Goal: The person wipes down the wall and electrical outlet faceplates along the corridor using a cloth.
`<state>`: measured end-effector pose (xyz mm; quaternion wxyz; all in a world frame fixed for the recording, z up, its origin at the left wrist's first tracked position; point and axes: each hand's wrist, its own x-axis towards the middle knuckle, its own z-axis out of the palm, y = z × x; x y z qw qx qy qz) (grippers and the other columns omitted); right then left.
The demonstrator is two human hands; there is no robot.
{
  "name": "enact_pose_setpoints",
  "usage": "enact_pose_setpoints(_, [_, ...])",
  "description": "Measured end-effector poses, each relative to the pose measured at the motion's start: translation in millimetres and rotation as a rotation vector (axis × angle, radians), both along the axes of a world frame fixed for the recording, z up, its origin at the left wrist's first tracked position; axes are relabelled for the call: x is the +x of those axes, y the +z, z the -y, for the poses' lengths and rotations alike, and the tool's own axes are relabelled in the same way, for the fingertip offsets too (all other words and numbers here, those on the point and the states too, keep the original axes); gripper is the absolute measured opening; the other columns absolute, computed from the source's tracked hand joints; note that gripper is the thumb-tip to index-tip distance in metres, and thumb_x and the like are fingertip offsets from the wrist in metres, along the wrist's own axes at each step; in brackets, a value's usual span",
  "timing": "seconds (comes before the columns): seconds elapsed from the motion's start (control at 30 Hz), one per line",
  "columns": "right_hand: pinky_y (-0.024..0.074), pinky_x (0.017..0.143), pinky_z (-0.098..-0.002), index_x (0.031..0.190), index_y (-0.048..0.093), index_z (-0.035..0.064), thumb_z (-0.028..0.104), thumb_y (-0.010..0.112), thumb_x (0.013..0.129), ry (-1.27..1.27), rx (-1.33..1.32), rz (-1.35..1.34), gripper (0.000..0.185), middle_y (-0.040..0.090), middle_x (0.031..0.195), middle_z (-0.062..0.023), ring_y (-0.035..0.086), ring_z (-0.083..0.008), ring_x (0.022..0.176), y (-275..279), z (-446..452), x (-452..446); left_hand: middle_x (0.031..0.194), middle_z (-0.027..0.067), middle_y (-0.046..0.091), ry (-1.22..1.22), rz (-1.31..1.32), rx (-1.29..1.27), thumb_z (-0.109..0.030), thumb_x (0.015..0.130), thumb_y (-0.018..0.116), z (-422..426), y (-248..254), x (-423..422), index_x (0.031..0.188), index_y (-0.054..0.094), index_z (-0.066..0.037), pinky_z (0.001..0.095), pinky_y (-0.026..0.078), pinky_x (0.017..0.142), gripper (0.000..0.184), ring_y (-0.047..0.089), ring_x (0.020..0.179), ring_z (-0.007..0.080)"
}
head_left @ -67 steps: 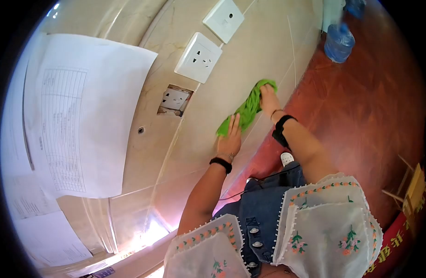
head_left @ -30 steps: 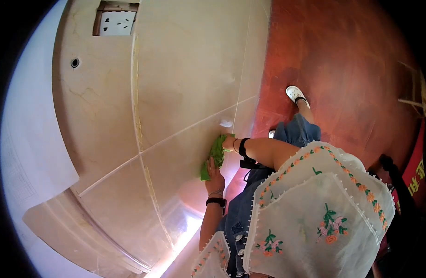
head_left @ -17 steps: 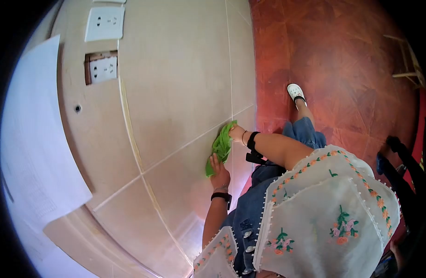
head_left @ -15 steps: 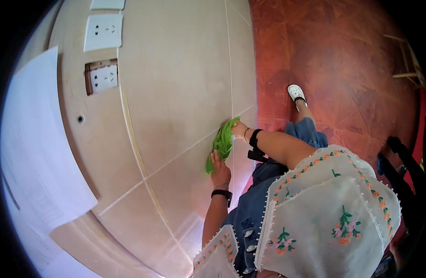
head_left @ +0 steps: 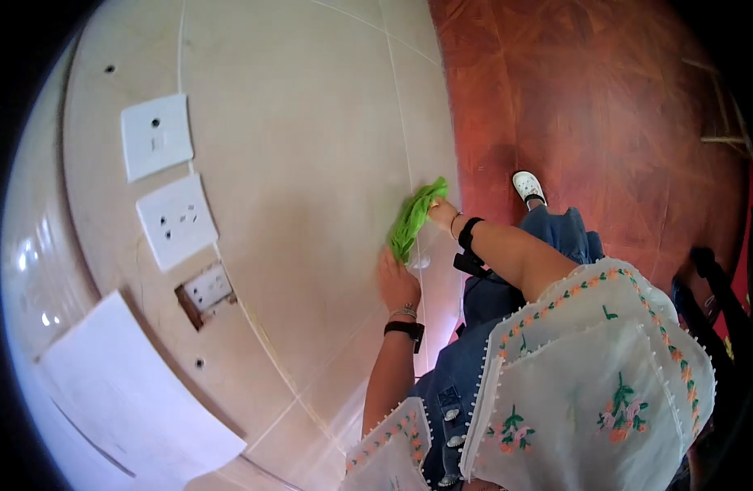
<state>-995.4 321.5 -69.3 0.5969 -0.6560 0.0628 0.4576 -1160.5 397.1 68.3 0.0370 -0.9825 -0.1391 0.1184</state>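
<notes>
A crumpled green cloth (head_left: 415, 221) lies against the beige tiled wall (head_left: 311, 164), low down near the floor edge. My right hand (head_left: 443, 214) grips its upper end with closed fingers. At the cloth's lower end is my left hand (head_left: 398, 282), its palm toward the wall and its fingers extended, their tips touching the cloth. Black bands circle both wrists.
White wall plates (head_left: 178, 221) and a recessed socket (head_left: 209, 288) are at the left, above hanging paper sheets (head_left: 139, 393). A white shoe (head_left: 528, 186) stands on the red floor (head_left: 589, 123). Someone's dark-clothed legs (head_left: 720, 286) and wooden furniture legs (head_left: 726, 140) show at the right.
Since the last frames both hands and the cloth have shifted up and right in view. The camera has turned, and the wall plates and paper appear lower. The right hand keeps its grip.
</notes>
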Motion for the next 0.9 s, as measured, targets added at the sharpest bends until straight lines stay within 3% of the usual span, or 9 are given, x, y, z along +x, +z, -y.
enact_pose_setpoints(0.17, [0.0435,0.072,-0.0318,0.110,0.050,-0.0028,0.007,0.042,0.089,-0.032,0.040,-0.184,0.025,0.059,0.100,-0.0118,0.055,-0.0219,0.077,-8,-18,13,0.141,0.0230,0.028,0.144,0.033,-0.172,-0.010,0.076,0.054,29,3,21,0.119,0.047,0.008,0.0425,0.028,0.105,0.047,0.033,0.127,0.0385])
enact_pose_setpoints(0.3, [0.0392,0.065,-0.0331,0.103,0.050,0.0013,0.009,0.042,0.089,-0.068,0.171,0.092,0.019,0.049,0.079,-0.0089,0.048,-0.0224,0.066,-29,-59,-12,0.141,0.0244,0.028,0.205,0.042,-0.300,-0.009,0.077,0.053,29,-14,22,0.121,0.044,0.009,0.0424,0.029,0.105,0.048,0.033,0.127,0.0393])
enact_pose_setpoints(0.4, [0.0368,0.064,-0.0394,0.099,0.048,0.0040,0.012,0.041,0.089,-0.262,0.321,-0.350,0.015,0.041,0.070,-0.0086,0.043,-0.0252,0.063,-15,-80,8,0.141,0.0249,0.027,0.246,0.027,-0.393,-0.009,0.079,0.052,15,-24,30,0.124,0.042,0.008,0.0411,0.029,0.105,0.049,0.031,0.128,0.0397])
enact_pose_setpoints(0.47, [0.0396,0.080,-0.0357,0.105,0.049,0.0063,0.013,0.044,0.081,-0.084,0.055,-0.116,0.026,0.052,0.098,-0.0150,0.048,-0.0271,0.090,-29,-85,33,0.141,0.0257,0.028,0.294,0.038,-0.410,-0.008,0.080,0.052,5,-38,41,0.127,0.041,0.006,0.0394,0.028,0.105,0.050,0.031,0.128,0.0393])
enact_pose_setpoints(0.57, [0.0393,0.084,-0.0385,0.112,0.046,0.0044,0.008,0.043,0.081,-0.192,0.090,-0.234,0.031,0.052,0.102,-0.0171,0.049,-0.0300,0.094,-43,-86,72,0.141,0.0248,0.027,0.242,0.084,-0.383,-0.009,0.080,0.050,-4,-55,64,0.123,0.044,0.007,0.0404,0.030,0.104,0.046,0.033,0.127,0.0390])
enact_pose_setpoints(0.63, [0.0309,0.101,-0.0351,0.130,0.037,0.0031,0.002,0.040,0.081,-0.149,0.146,-0.136,0.049,0.037,0.135,-0.0226,0.036,-0.0349,0.124,-54,-79,71,0.141,0.0249,0.027,0.270,0.097,-0.402,-0.009,0.080,0.050,-1,-64,77,0.123,0.044,0.007,0.0401,0.030,0.104,0.046,0.033,0.127,0.0395])
enact_pose_setpoints(0.73, [0.0272,0.105,-0.0358,0.133,0.034,0.0026,-0.002,0.039,0.078,0.044,0.304,-0.004,0.056,0.028,0.142,-0.0230,0.028,-0.0351,0.131,-71,-65,47,0.141,0.0248,0.027,0.317,0.113,-0.436,-0.010,0.081,0.049,9,-80,73,0.122,0.044,0.008,0.0392,0.032,0.103,0.045,0.033,0.127,0.0399])
enact_pose_setpoints(0.77, [0.0295,0.104,-0.0386,0.126,0.040,-0.0001,-0.002,0.040,0.075,0.071,0.247,0.153,0.052,0.037,0.133,-0.0257,0.033,-0.0377,0.126,-69,-58,32,0.141,0.0246,0.027,0.351,0.052,-0.459,-0.010,0.081,0.049,16,-81,64,0.122,0.044,0.008,0.0391,0.033,0.102,0.045,0.034,0.126,0.0396])
enact_pose_setpoints(0.9, [0.0275,0.105,-0.0400,0.121,0.043,-0.0029,0.000,0.043,0.072,0.401,0.054,0.155,0.050,0.038,0.132,-0.0274,0.031,-0.0410,0.126,-52,-51,53,0.141,0.0239,0.027,0.363,-0.061,-0.536,-0.011,0.082,0.049,31,-77,27,0.129,0.039,0.004,0.0386,0.036,0.100,0.051,0.037,0.124,0.0390])
